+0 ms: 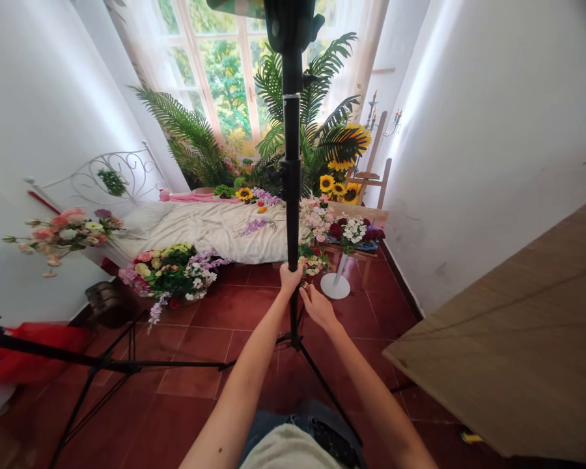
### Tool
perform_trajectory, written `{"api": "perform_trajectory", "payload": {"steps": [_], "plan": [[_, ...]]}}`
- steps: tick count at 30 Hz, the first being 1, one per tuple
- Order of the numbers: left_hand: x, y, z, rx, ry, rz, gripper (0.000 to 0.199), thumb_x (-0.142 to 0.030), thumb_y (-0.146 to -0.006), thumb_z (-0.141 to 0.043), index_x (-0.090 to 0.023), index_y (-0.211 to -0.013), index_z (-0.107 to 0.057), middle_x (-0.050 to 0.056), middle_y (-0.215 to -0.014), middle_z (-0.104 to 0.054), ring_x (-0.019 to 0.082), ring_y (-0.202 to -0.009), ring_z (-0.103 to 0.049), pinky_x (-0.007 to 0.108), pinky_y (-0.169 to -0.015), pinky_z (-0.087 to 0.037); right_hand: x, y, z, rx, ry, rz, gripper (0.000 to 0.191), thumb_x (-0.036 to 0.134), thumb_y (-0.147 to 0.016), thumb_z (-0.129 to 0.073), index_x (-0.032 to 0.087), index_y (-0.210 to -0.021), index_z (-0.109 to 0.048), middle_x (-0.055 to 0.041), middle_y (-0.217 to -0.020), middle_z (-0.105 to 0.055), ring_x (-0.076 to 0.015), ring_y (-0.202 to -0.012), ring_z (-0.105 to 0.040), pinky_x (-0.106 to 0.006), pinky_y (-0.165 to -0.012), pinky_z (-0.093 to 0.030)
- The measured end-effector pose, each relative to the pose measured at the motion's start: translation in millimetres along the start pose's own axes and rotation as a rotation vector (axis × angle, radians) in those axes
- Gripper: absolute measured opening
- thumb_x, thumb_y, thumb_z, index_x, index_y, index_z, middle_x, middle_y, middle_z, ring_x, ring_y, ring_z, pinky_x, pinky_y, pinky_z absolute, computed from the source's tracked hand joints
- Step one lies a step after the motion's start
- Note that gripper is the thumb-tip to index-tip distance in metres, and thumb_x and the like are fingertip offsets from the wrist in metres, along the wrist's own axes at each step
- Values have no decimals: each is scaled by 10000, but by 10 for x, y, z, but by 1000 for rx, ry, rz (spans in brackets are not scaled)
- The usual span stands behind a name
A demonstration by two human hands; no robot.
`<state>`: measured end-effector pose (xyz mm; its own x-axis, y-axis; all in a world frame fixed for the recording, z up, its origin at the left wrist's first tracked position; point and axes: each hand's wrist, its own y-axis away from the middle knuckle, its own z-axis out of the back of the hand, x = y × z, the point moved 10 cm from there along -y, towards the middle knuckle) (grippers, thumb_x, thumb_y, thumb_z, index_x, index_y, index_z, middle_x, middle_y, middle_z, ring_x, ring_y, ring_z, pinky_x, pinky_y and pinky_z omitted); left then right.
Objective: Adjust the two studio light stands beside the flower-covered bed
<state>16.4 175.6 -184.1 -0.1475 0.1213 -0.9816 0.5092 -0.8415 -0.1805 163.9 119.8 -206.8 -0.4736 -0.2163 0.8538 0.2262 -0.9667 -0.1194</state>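
You're at the adjusting step, it seems, on the upright black stand (292, 221), centre, near side of the bed (215, 228). Left hand (290, 279) wraps the pole; right hand (318, 306) is half-curled beside it, any pinch unclear. Next move calls for a firm left grip. Count: two hands, one held stand, another stand (63, 352) left, one bed.

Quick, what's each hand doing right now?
Left hand: closed around the black pole.
Right hand: fingers at the pole, just below; whether closed on anything can't be told.
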Motion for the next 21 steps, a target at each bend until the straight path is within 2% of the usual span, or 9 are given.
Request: {"api": "perform_trajectory", "payload": {"steps": [5,10,16,21], "plan": [[-47,-3,5,6,-31,-40,267,-271,-599,-594,-169,-449,-399,-40,-461,-371,56,-446,-337,183,-430,-254,133,-63,-10,-29,110,119,284,482,-880,-407,224,-824,-512,-52,-812,-598,-179,-788,-545,-239,-644,-330],[-52,13,-16,64,-4,1,256,-293,-605,-592,-167,-462,-421,-35,-453,-394,58,-434,-339,182,-416,-258,80,-141,-92,-51,178,156,271,419,-877,-405,202,-803,-549,-79,-819,-599,-178,-795,-538,-223,-641,-335],[24,9,-12,94,-4,36,222,-278,-625,-582,-154,-481,-466,-29,-450,-438,67,-437,-389,178,-425,-288,-14,-146,-211,-113,87,115,384,442,-880,-299,204,-724,-558,-41,-618,-554,-156,-587,-503,-230,-584,-307],[-16,1,27,115,-44,27,224,-307,-648,-615,-138,-524,-536,-16,-478,-482,84,-474,-441,187,-471,-341,-32,-124,-272,-158,20,53,467,492,-864,-223,208,-706,-557,-39,-585,-546,-172,-573,-489,-249,-582,-319]]}}
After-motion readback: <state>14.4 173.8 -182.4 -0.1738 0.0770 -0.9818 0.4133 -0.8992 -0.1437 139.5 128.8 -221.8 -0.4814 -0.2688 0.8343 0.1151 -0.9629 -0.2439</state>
